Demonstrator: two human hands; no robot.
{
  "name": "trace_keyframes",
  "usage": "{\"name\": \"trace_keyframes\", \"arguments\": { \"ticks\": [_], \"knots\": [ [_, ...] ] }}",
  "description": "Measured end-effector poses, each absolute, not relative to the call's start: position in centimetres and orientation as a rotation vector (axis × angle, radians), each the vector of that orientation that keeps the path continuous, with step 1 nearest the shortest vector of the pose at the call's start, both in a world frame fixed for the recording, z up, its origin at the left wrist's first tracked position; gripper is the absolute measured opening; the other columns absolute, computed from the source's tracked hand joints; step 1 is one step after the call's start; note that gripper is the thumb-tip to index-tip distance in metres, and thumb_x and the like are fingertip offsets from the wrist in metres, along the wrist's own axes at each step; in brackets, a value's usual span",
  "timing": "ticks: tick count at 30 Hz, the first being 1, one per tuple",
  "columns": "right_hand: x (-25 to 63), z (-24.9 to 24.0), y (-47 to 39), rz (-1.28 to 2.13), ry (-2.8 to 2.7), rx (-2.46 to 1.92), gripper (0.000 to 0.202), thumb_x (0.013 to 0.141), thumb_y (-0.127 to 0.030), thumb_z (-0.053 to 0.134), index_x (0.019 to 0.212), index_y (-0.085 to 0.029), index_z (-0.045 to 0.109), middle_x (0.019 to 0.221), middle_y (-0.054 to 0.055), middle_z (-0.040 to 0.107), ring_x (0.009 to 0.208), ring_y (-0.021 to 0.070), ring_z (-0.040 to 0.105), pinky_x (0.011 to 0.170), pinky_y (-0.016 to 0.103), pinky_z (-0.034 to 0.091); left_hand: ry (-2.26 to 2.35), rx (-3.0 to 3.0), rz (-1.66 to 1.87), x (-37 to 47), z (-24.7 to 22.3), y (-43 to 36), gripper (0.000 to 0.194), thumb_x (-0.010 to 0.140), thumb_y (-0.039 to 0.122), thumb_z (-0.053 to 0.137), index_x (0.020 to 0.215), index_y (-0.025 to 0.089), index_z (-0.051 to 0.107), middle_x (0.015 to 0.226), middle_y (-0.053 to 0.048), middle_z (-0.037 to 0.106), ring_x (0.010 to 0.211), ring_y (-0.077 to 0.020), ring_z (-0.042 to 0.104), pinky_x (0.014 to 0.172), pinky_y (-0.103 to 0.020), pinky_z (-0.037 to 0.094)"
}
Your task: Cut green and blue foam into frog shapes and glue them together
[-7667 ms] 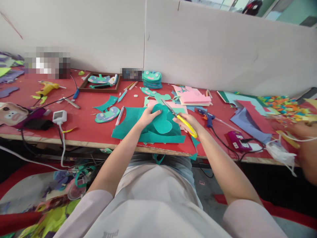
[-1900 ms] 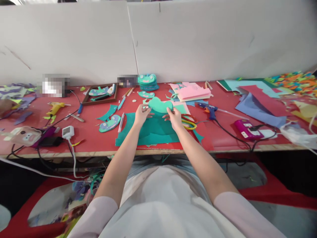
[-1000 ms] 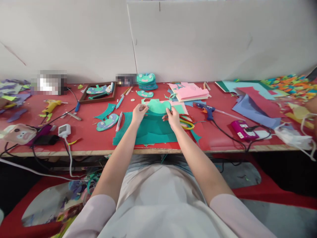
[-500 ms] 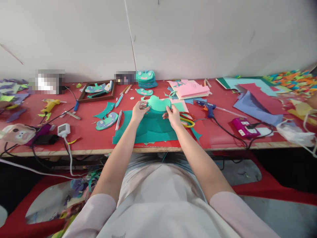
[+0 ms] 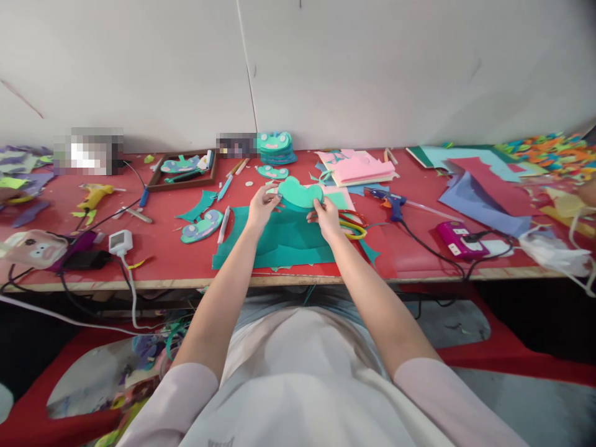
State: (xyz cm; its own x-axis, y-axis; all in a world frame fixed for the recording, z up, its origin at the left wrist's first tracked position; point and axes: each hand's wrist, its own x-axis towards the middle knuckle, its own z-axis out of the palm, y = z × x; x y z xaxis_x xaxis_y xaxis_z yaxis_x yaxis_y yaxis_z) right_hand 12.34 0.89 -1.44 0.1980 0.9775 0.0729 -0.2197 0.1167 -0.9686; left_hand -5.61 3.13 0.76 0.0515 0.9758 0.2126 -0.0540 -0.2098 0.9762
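A light green curved cutout (image 5: 300, 194) with a rounded, bumpy top edge is held between both hands. At its left end my left hand (image 5: 264, 208) pinches it between thumb and fingers. My right hand (image 5: 325, 215) grips the right end the same way. Below the cutout, dark green sheets (image 5: 284, 239) lie on the red table. Left of them are a white pen (image 5: 224, 225) and a decorated green piece with purple patches (image 5: 202, 227). Yellow and red loops (image 5: 352, 230) lie just right of my right hand.
A stack of green face pieces (image 5: 275, 149) stands by the wall, beside pink sheets (image 5: 361, 166). A brown tray (image 5: 181, 182) and a yellow glue gun (image 5: 95, 198) are at left. A blue glue gun (image 5: 393, 202) and a purple power strip (image 5: 460, 240) are at right.
The green cutout has tilted slightly in my hands, and a darker layer or edge now shows along its lower side. Both hands keep nearly the same place.
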Motion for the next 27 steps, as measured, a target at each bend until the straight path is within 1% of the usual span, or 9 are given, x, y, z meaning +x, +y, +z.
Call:
{"name": "trace_keyframes", "arguments": {
  "ticks": [3, 7, 13, 16, 18, 20, 22, 25, 27],
  "knots": [
    [12.35, -1.32, 0.84, 1.105, -0.948, -1.071, 0.039, 0.074, -0.050, 0.065, 0.075, -0.022, 0.038, 0.046, -0.012, 0.045, 0.039, 0.0089, 0.056, 0.035, 0.018, 0.045, 0.985, 1.353, 1.333, -5.71, 0.53, 3.31, 0.036, 0.076, 0.024, 0.062, 0.112, 0.023, 0.055, 0.075, 0.002, 0.064, 0.062, -0.0101, 0.065, 0.057, -0.021, 0.052],
    [12.40, -1.50, 0.97, 1.090, -0.955, -1.075, 0.041, 0.074, -0.052, 0.065, 0.075, -0.023, 0.037, 0.049, -0.012, 0.044, 0.041, 0.0100, 0.058, 0.036, 0.020, 0.046, 0.978, 1.317, 1.319, -5.82, 0.06, 3.78, 0.035, 0.075, 0.019, 0.060, 0.110, 0.022, 0.057, 0.077, 0.001, 0.064, 0.062, -0.0108, 0.066, 0.056, -0.022, 0.053],
    [12.20, -1.83, 1.16, 1.029, -1.044, -1.085, 0.042, 0.071, -0.056, 0.065, 0.075, -0.023, 0.039, 0.049, -0.011, 0.039, 0.038, 0.0117, 0.056, 0.034, 0.023, 0.046, 1.170, 1.339, 1.355, -5.70, -0.07, 4.07, 0.032, 0.069, 0.012, 0.058, 0.099, 0.019, 0.062, 0.084, -0.001, 0.067, 0.064, -0.0102, 0.062, 0.050, -0.019, 0.051],
    [12.07, -1.79, 1.13, 1.010, -1.077, -1.108, 0.041, 0.072, -0.057, 0.064, 0.078, -0.023, 0.041, 0.050, -0.010, 0.039, 0.038, 0.0125, 0.055, 0.033, 0.024, 0.045, 1.225, 1.321, 1.365, -5.48, 0.25, 3.89, 0.022, 0.070, 0.013, 0.057, 0.090, 0.018, 0.064, 0.085, -0.003, 0.067, 0.066, -0.0109, 0.061, 0.049, -0.018, 0.051],
    [12.02, -1.73, 1.09, 1.001, -1.088, -1.122, 0.040, 0.073, -0.056, 0.063, 0.081, -0.023, 0.043, 0.051, -0.010, 0.041, 0.039, 0.0134, 0.055, 0.033, 0.025, 0.045, 1.244, 1.221, 1.360, -5.37, 0.45, 3.78, 0.014, 0.076, 0.019, 0.053, 0.084, 0.016, 0.065, 0.079, -0.003, 0.065, 0.063, -0.0113, 0.060, 0.048, -0.020, 0.051],
    [11.99, -1.70, 1.06, 0.997, -1.096, -1.132, 0.039, 0.074, -0.056, 0.062, 0.083, -0.023, 0.044, 0.052, -0.009, 0.041, 0.039, 0.0138, 0.056, 0.033, 0.025, 0.045, 1.247, 1.130, 1.348, -5.36, 0.52, 3.73, 0.020, 0.082, 0.029, 0.049, 0.079, 0.016, 0.064, 0.074, -0.004, 0.062, 0.059, -0.0113, 0.057, 0.046, -0.022, 0.051],
    [12.00, -1.72, 1.05, 0.995, -1.098, -1.135, 0.039, 0.073, -0.056, 0.063, 0.081, -0.023, 0.044, 0.052, -0.009, 0.040, 0.040, 0.0141, 0.056, 0.034, 0.025, 0.045, 1.256, 1.154, 1.340, -5.44, 0.42, 3.73, 0.025, 0.082, 0.037, 0.052, 0.073, 0.015, 0.062, 0.067, -0.002, 0.057, 0.055, -0.0105, 0.054, 0.046, -0.023, 0.051],
    [12.09, -1.89, 1.10, 1.004, -1.088, -1.096, 0.042, 0.072, -0.059, 0.063, 0.078, -0.023, 0.042, 0.054, -0.008, 0.041, 0.044, 0.0150, 0.059, 0.035, 0.026, 0.048, 1.269, 1.291, 1.339, -5.57, 0.07, 3.78, 0.023, 0.075, 0.035, 0.063, 0.062, 0.016, 0.057, 0.058, 0.002, 0.046, 0.053, -0.0085, 0.047, 0.047, -0.022, 0.053],
    [12.17, -2.08, 1.20, 1.029, -1.067, -1.054, 0.044, 0.071, -0.062, 0.061, 0.078, -0.023, 0.042, 0.056, -0.007, 0.041, 0.047, 0.0155, 0.061, 0.037, 0.027, 0.050, 1.233, 1.327, 1.343, -5.59, -0.22, 3.85, 0.023, 0.073, 0.032, 0.064, 0.059, 0.016, 0.055, 0.057, 0.004, 0.041, 0.053, -0.0079, 0.045, 0.050, -0.023, 0.054]
  ]
}}
